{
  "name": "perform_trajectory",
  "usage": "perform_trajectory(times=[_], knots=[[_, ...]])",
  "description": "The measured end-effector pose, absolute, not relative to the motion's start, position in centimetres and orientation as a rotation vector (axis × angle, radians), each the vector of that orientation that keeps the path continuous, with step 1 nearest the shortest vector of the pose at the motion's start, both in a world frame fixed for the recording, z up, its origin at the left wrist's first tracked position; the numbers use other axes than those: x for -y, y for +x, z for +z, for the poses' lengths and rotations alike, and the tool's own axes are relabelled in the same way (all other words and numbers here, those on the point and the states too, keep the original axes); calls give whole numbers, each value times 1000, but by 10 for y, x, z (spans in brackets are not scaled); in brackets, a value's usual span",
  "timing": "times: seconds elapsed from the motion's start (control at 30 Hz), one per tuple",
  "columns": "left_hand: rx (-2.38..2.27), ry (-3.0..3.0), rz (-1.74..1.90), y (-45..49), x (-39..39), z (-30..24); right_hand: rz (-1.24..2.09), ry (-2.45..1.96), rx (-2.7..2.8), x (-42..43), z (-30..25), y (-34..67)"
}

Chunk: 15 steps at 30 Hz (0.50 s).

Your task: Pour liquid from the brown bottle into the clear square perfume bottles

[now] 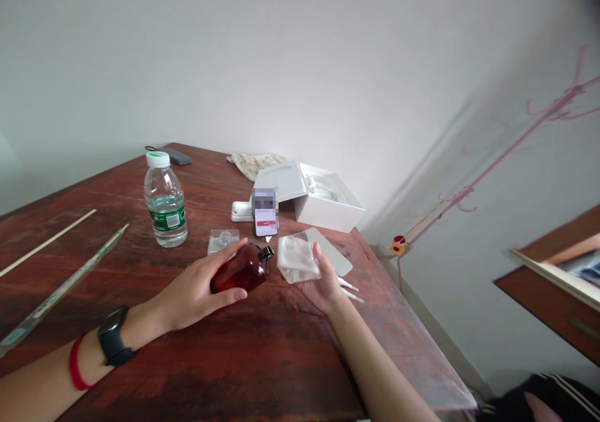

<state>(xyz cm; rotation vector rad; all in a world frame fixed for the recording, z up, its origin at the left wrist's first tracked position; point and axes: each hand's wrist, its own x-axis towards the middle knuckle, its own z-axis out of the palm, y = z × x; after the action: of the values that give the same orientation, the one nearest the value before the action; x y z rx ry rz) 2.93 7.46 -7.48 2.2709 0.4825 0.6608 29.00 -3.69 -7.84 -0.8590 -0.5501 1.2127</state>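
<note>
Gripping an amber glass bottle point(240, 271) on its side, the left hand point(197, 291) is wrapping its fingers closely around the dark, glossy body, while the black threaded neck is pointing up and to the right. The bottle is sitting near the middle of the reddish-brown wooden tabletop point(290, 359), though whether it is touching the wood is hard to tell. The left forearm is reaching in from the near-left corner, wearing a black wristwatch point(112, 336) and a red wristband point(75, 362).

Just beside it, the right hand point(323, 287) is cupping a clear, square glass vessel point(297, 258), palm turned up and fingers half open, holding it tilted against the fingertips. That forearm is angling in from the near edge. Two white plastic droppers point(350, 291) are lying just beyond the right hand, toward the right edge, and a second clear glass piece point(224, 241) is resting ahead of the left hand. A water bottle point(165, 200) and an open white box point(328, 200) are standing toward the far edge.
</note>
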Motion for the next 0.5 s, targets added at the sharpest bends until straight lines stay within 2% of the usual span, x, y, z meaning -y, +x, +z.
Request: perform_trajectory(times=[0.5], knots=[[-548,2284,662,29,-73,-70,1256,-821,671,39,-79,287]])
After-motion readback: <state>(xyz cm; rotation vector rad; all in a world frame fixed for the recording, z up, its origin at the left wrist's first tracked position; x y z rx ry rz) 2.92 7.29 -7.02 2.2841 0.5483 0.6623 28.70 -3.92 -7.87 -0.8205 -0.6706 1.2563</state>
